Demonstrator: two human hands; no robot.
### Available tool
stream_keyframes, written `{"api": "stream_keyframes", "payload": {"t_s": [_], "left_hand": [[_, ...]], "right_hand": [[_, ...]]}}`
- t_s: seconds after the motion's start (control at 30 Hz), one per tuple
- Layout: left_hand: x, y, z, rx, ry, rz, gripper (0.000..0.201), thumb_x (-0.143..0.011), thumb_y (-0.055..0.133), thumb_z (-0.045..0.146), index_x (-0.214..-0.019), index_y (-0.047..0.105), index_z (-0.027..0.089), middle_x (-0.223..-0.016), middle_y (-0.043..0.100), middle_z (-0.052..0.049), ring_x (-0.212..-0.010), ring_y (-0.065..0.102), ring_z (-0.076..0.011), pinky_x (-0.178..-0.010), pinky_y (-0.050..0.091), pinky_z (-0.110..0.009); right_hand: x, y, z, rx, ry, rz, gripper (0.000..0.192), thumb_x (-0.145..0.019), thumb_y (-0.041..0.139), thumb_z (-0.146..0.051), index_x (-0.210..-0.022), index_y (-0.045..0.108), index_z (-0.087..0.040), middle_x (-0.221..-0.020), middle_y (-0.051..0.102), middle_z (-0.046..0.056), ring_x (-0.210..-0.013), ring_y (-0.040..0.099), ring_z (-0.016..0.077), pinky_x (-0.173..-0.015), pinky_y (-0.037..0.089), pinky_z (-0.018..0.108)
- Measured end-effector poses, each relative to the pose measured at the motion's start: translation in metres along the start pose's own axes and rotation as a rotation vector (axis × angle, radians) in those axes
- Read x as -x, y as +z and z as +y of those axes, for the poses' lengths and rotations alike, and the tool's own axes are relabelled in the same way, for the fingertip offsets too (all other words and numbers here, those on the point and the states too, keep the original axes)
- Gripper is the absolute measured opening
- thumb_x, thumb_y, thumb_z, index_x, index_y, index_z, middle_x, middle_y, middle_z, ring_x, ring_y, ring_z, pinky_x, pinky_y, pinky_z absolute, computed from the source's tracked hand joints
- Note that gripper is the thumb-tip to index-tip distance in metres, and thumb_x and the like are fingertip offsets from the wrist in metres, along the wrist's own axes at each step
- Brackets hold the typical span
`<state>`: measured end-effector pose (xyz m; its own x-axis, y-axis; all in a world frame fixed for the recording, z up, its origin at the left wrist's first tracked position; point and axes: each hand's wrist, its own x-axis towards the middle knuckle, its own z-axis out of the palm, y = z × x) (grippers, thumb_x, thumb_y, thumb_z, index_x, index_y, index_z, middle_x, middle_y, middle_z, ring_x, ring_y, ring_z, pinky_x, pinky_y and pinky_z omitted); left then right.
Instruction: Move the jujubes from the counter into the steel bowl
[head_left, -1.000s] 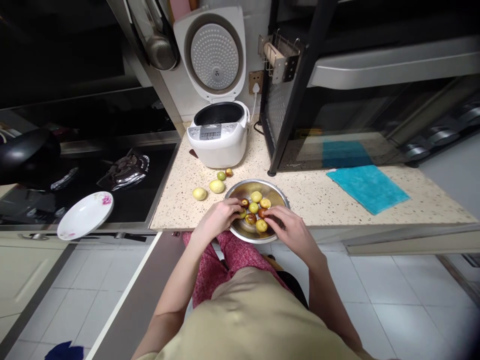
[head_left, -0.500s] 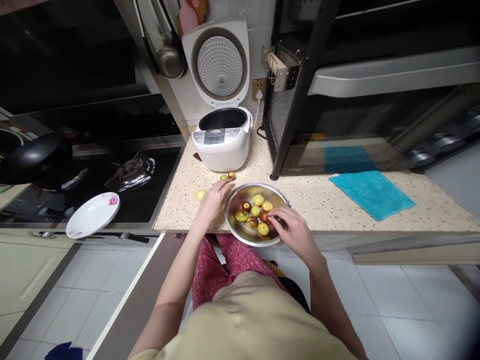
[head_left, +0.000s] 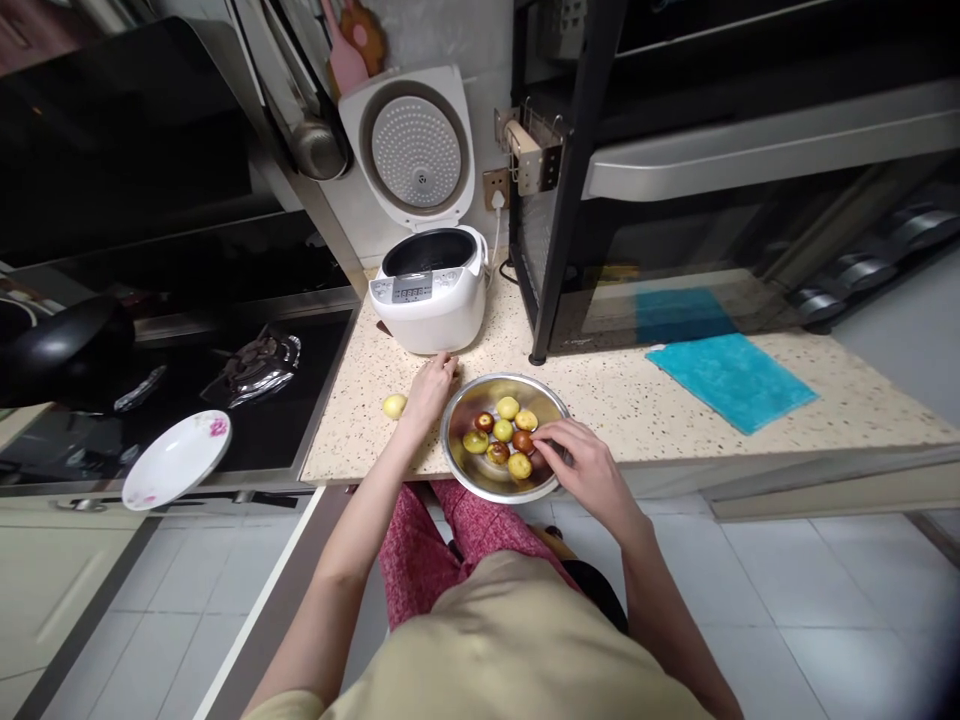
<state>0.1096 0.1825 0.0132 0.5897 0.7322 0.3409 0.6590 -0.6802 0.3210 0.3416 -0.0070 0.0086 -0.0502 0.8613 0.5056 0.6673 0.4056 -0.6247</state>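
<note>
A round metal bowl [head_left: 459, 467] stands at the counter's front edge, holding several yellow-green and brown jujubes [head_left: 507, 408]. My right hand [head_left: 589, 470] reaches over its right rim, thumb and fingertips pinched on a red-brown jujube [head_left: 523, 441] among the others. Between the bowl and the rice cooker [head_left: 439, 310], my left hand [head_left: 429, 392] rests on the counter with its fingers curled down over small jujubes, which they mostly hide. One pale yellow-green jujube [head_left: 394, 405] lies on the counter just left of that hand.
The white rice cooker's lid [head_left: 417, 150] is raised. A turquoise cloth [head_left: 735, 378] lies before the oven [head_left: 705, 250] on the right. To the left, a floral white plate [head_left: 176, 462] overhangs the stove edge, near a black wok [head_left: 71, 350]. A drawer [head_left: 259, 600] stands pulled out.
My left hand has closed down over the two small jujubes that showed at its fingertips. My right hand stays at the red-brown jujube. The whole view has shifted slightly.
</note>
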Motion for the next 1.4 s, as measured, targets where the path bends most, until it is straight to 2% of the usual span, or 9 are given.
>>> {"api": "stream_keyframes", "payload": {"t_s": [0.17, 0.27, 0.37, 0.5, 0.6, 0.77, 0.93, 1.23, 1.4], "left_hand": [[0.002, -0.002, 0.009, -0.020, -0.031, -0.018, 0.020, -0.102, 0.043, 0.012, -0.099, 0.062, 0.018, -0.104, 0.067, -0.010, -0.090, 0.063, -0.0228, -0.088, 0.053, -0.040], [0.003, -0.003, 0.011, 0.007, -0.025, -0.018, 0.019, -0.102, 0.045, 0.013, -0.098, 0.062, 0.019, -0.101, 0.067, -0.008, -0.090, 0.063, -0.0229, -0.086, 0.053, -0.039], [0.004, -0.007, 0.011, 0.041, -0.025, 0.002, 0.015, -0.102, 0.049, 0.015, -0.103, 0.064, 0.018, -0.107, 0.068, -0.009, -0.093, 0.065, -0.0226, -0.085, 0.055, -0.038], [0.010, -0.020, 0.022, 0.110, -0.005, 0.141, 0.015, -0.101, 0.059, 0.018, -0.115, 0.064, 0.017, -0.117, 0.069, -0.011, -0.103, 0.068, -0.0221, -0.093, 0.057, -0.039], [0.019, -0.027, 0.040, 0.149, 0.077, 0.244, 0.019, -0.100, 0.064, 0.019, -0.119, 0.065, 0.017, -0.118, 0.071, -0.011, -0.109, 0.069, -0.0232, -0.096, 0.059, -0.042], [0.032, -0.022, 0.062, 0.136, 0.142, 0.071, 0.021, -0.100, 0.062, 0.015, -0.118, 0.070, 0.018, -0.120, 0.073, -0.011, -0.108, 0.072, -0.0245, -0.096, 0.062, -0.045], [0.035, -0.012, 0.061, 0.121, 0.120, -0.046, 0.025, -0.098, 0.060, 0.011, -0.118, 0.073, 0.019, -0.124, 0.074, -0.009, -0.111, 0.074, -0.0255, -0.098, 0.062, -0.043], [0.039, -0.009, 0.058, 0.030, 0.147, -0.041, 0.032, -0.103, 0.049, 0.010, -0.120, 0.074, 0.019, -0.125, 0.076, -0.009, -0.110, 0.075, -0.0232, -0.093, 0.064, -0.038], [0.041, -0.010, 0.060, 0.021, 0.143, -0.078, 0.033, -0.102, 0.048, 0.007, -0.118, 0.075, 0.018, -0.125, 0.077, -0.010, -0.114, 0.075, -0.0250, -0.096, 0.063, -0.040]], "right_hand": [[-0.002, 0.000, -0.001, 0.005, 0.013, 0.001, 0.017, -0.103, 0.054, -0.020, -0.095, 0.068, -0.024, -0.096, 0.076, 0.006, -0.091, 0.071, 0.0240, -0.084, 0.057, 0.040], [-0.002, 0.000, -0.001, 0.005, 0.010, 0.004, 0.017, -0.103, 0.053, -0.021, -0.095, 0.068, -0.024, -0.096, 0.077, 0.006, -0.091, 0.071, 0.0241, -0.084, 0.057, 0.040], [-0.002, 0.001, -0.001, 0.007, 0.022, 0.012, 0.019, -0.103, 0.053, -0.022, -0.095, 0.069, -0.024, -0.096, 0.077, 0.007, -0.091, 0.072, 0.0246, -0.084, 0.058, 0.041], [-0.001, 0.001, -0.001, 0.006, 0.027, 0.018, 0.018, -0.103, 0.053, -0.022, -0.095, 0.069, -0.024, -0.097, 0.077, 0.007, -0.092, 0.071, 0.0249, -0.086, 0.057, 0.042], [-0.002, 0.002, -0.002, 0.008, 0.028, 0.008, 0.017, -0.103, 0.053, -0.022, -0.095, 0.069, -0.024, -0.097, 0.077, 0.006, -0.092, 0.071, 0.0246, -0.085, 0.056, 0.041], [-0.004, 0.003, -0.003, 0.015, 0.034, -0.005, 0.017, -0.103, 0.054, -0.023, -0.095, 0.069, -0.024, -0.097, 0.077, 0.006, -0.092, 0.071, 0.0247, -0.087, 0.055, 0.042], [-0.004, 0.004, -0.002, 0.013, 0.032, -0.009, 0.020, -0.104, 0.052, -0.024, -0.094, 0.069, -0.024, -0.096, 0.077, 0.006, -0.091, 0.071, 0.0245, -0.086, 0.055, 0.042], [-0.005, 0.005, -0.003, 0.007, 0.041, -0.025, 0.017, -0.103, 0.054, -0.023, -0.094, 0.068, -0.024, -0.096, 0.077, 0.005, -0.091, 0.071, 0.0247, -0.087, 0.054, 0.042], [-0.005, 0.005, -0.003, 0.001, 0.038, -0.017, 0.018, -0.104, 0.053, -0.024, -0.094, 0.068, -0.024, -0.096, 0.077, 0.006, -0.091, 0.071, 0.0244, -0.086, 0.054, 0.042]]}}
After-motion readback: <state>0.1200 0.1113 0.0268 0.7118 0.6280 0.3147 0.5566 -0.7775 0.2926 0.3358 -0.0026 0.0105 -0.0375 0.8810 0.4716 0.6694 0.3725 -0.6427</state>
